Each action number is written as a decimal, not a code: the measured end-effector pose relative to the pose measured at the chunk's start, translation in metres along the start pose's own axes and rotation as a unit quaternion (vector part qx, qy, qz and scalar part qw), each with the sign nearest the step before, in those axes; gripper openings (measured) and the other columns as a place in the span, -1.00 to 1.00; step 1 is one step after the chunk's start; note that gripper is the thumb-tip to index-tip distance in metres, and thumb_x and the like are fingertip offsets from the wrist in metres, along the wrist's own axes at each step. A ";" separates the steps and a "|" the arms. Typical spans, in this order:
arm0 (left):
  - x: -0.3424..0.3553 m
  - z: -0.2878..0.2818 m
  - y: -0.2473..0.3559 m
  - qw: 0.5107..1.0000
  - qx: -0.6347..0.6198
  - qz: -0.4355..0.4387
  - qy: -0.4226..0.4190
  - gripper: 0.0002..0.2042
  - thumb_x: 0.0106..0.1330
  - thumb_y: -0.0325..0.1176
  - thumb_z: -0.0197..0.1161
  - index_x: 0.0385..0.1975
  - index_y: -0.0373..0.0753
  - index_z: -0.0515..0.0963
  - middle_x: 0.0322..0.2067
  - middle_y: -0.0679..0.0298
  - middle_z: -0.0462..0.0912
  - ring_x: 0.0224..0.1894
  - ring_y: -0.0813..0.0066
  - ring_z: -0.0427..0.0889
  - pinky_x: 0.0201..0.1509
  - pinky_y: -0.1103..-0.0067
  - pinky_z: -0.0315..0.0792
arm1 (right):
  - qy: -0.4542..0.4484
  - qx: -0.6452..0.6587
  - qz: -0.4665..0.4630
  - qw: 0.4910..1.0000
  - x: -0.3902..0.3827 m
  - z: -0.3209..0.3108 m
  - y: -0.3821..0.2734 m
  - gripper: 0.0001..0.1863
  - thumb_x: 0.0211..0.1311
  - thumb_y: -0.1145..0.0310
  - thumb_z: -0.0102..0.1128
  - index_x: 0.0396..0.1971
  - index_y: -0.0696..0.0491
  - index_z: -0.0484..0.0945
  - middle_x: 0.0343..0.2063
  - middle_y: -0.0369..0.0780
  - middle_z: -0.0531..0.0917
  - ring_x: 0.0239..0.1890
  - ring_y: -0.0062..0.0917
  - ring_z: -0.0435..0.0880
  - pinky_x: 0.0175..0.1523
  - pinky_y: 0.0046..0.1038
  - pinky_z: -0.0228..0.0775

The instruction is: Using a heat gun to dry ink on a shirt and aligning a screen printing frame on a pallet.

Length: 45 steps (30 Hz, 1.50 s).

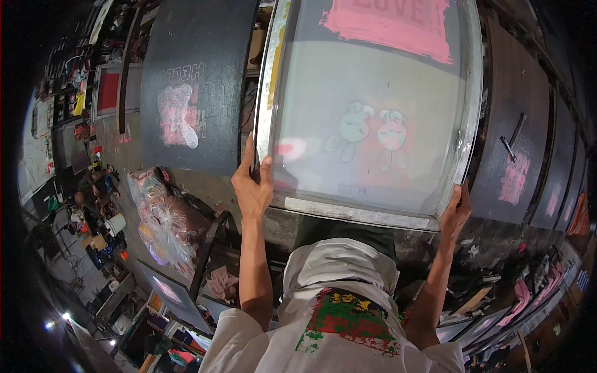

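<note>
A large screen-printing frame (354, 209) with pale metal edges lies in front of me. Its translucent mesh (311, 81) bears a broad patch of pink ink (385, 34) at the far end. Two cartoon rabbit figures (393, 138) show on or through the mesh nearer to me, over a faint pink area. My left hand (254, 186) grips the frame's near left side, thumb on top and fingers along the outer edge. At the near right corner my right hand (455, 211) is closed on the frame, its fingers partly hidden.
Dark printing boards stand on both sides: the left board (217, 93) carries a bear print (179, 118), the right board (497, 74) a metal tool (511, 140) and pink marks. Stuffed plastic bags (174, 217) sit at the lower left. More boards and clutter lie around the rim.
</note>
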<state>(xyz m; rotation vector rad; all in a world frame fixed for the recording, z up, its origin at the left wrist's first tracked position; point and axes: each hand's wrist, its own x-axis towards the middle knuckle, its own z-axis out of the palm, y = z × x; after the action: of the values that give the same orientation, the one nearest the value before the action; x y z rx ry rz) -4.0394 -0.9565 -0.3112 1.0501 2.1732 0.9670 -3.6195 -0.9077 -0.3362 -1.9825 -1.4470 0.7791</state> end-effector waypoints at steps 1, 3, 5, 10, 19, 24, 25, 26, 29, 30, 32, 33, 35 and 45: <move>0.000 0.001 -0.002 1.000 0.007 -0.002 0.001 -0.50 0.32 -0.28 0.21 0.24 -0.33 0.37 0.12 -0.04 0.53 0.21 0.19 0.48 0.25 0.43 0.33 | 0.000 0.000 -0.001 1.000 0.000 -0.001 0.002 -0.42 0.44 -0.03 -0.08 0.20 0.15 0.44 -0.13 -0.06 0.67 -0.21 -0.42 0.66 -0.17 -0.36 0.48; 0.000 0.001 -0.004 1.000 0.015 -0.004 0.003 -0.50 0.32 -0.28 0.21 0.24 -0.31 0.37 0.12 -0.03 0.53 0.21 0.19 0.48 0.25 0.43 0.33 | -0.009 0.006 0.013 1.000 0.000 -0.001 -0.001 -0.41 0.44 -0.03 -0.08 0.20 0.16 0.44 -0.08 -0.04 0.66 -0.15 -0.39 0.65 -0.13 -0.36 0.48; 0.000 0.000 -0.003 1.000 0.008 -0.004 -0.001 -0.50 0.32 -0.28 0.21 0.24 -0.31 0.37 0.12 -0.02 0.53 0.22 0.19 0.47 0.25 0.43 0.32 | -0.001 0.004 0.000 1.000 0.001 0.001 0.001 -0.41 0.44 -0.03 -0.08 0.20 0.15 0.43 -0.10 -0.05 0.66 -0.17 -0.41 0.65 -0.14 -0.38 0.47; -0.001 0.002 0.000 1.000 -0.010 -0.011 -0.004 -0.49 0.33 -0.27 0.22 0.24 -0.33 0.36 0.13 -0.03 0.52 0.22 0.18 0.47 0.25 0.43 0.32 | -0.017 -0.021 0.026 0.999 0.001 0.000 0.007 -0.44 0.45 -0.01 -0.09 0.21 0.11 0.43 -0.16 -0.09 0.67 -0.24 -0.53 0.61 -0.19 -0.43 0.44; -0.003 0.006 0.003 0.999 -0.032 -0.026 -0.006 -0.48 0.34 -0.30 0.22 0.23 -0.44 0.34 0.15 -0.04 0.49 0.22 0.30 0.44 0.28 0.47 0.27 | 0.005 0.001 0.038 0.999 0.002 0.003 0.014 -0.52 0.44 0.09 -0.04 0.19 0.09 0.45 -0.18 -0.14 0.68 -0.19 -0.58 0.56 -0.10 -0.48 0.40; -0.002 0.006 -0.006 0.999 -0.042 -0.009 -0.007 -0.48 0.36 -0.28 0.21 0.24 -0.43 0.32 0.17 0.02 0.49 0.20 0.36 0.43 0.26 0.52 0.26 | -0.006 0.022 0.057 0.998 0.003 0.005 0.004 -0.54 0.43 0.12 0.00 0.18 0.09 0.45 0.04 -0.08 0.62 0.04 -0.45 0.59 0.08 -0.43 0.39; -0.002 0.007 -0.006 0.999 -0.049 -0.019 -0.010 -0.48 0.37 -0.28 0.20 0.25 -0.42 0.32 0.16 0.02 0.49 0.19 0.38 0.43 0.26 0.53 0.26 | 0.000 0.021 0.062 0.998 0.002 0.005 0.008 -0.54 0.43 0.12 0.00 0.18 0.09 0.45 0.04 -0.08 0.62 0.04 -0.45 0.59 0.08 -0.43 0.39; -0.001 0.008 -0.006 0.999 -0.034 0.009 -0.004 -0.47 0.37 -0.26 0.20 0.27 -0.40 0.30 0.11 0.08 0.54 0.08 0.45 0.49 0.16 0.57 0.33 | 0.006 0.045 0.048 0.998 0.002 0.006 0.010 -0.55 0.44 0.15 0.01 0.18 0.09 0.45 0.05 -0.09 0.61 0.06 -0.44 0.58 0.10 -0.43 0.38; -0.003 0.010 0.001 1.000 -0.017 0.003 -0.002 -0.46 0.37 -0.22 0.21 0.28 -0.35 0.30 0.02 0.17 0.59 -0.11 0.55 0.50 -0.02 0.63 0.39 | 0.014 0.064 0.023 0.998 0.003 0.005 0.011 -0.58 0.44 0.23 0.02 0.20 0.09 0.44 0.09 -0.11 0.58 0.13 -0.44 0.54 0.16 -0.45 0.35; -0.004 0.010 0.002 1.000 0.005 0.012 0.001 -0.44 0.36 -0.18 0.21 0.29 -0.32 0.31 -0.07 0.26 0.61 -0.26 0.64 0.42 -0.21 0.68 0.37 | 0.006 0.076 0.026 0.997 0.003 0.005 0.012 -0.57 0.44 0.23 0.02 0.21 0.09 0.43 0.11 -0.11 0.57 0.14 -0.44 0.53 0.17 -0.45 0.33; -0.005 0.008 0.005 1.000 0.013 0.007 -0.004 -0.44 0.36 -0.16 0.21 0.29 -0.30 0.31 -0.07 0.26 0.61 -0.28 0.66 0.41 -0.23 0.68 0.35 | 0.000 0.089 0.031 0.996 0.002 0.004 0.009 -0.56 0.44 0.23 0.02 0.21 0.09 0.42 0.12 -0.11 0.56 0.16 -0.44 0.52 0.19 -0.46 0.32; -0.004 0.008 0.005 1.000 0.020 -0.001 -0.006 -0.43 0.36 -0.14 0.21 0.29 -0.29 0.31 -0.08 0.27 0.61 -0.29 0.67 0.39 -0.26 0.69 0.34 | -0.001 0.090 0.028 0.996 0.002 0.004 0.006 -0.56 0.44 0.22 0.02 0.22 0.09 0.42 0.13 -0.12 0.56 0.17 -0.44 0.51 0.20 -0.46 0.31; -0.003 0.009 0.003 1.000 0.004 0.026 -0.003 -0.42 0.36 -0.12 0.22 0.29 -0.30 0.31 -0.08 0.29 0.61 -0.31 0.67 0.38 -0.29 0.69 0.32 | -0.002 0.092 0.027 0.995 0.003 0.002 0.004 -0.55 0.43 0.22 0.03 0.22 0.10 0.41 0.14 -0.12 0.55 0.18 -0.44 0.50 0.21 -0.46 0.31; -0.003 0.003 0.000 0.999 0.049 -0.014 -0.009 -0.40 0.35 -0.12 0.23 0.28 -0.33 0.30 -0.13 0.31 0.60 -0.38 0.67 0.35 -0.35 0.68 0.30 | -0.001 0.091 0.042 0.995 0.003 0.000 -0.003 -0.54 0.42 0.20 0.05 0.23 0.08 0.41 0.15 -0.13 0.54 0.20 -0.43 0.49 0.23 -0.44 0.30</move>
<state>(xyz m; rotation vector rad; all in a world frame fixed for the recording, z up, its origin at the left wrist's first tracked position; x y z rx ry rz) -4.0356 -0.9579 -0.3121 1.0659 2.2347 0.8424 -3.6208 -0.9044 -0.3340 -1.9139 -1.2532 0.9150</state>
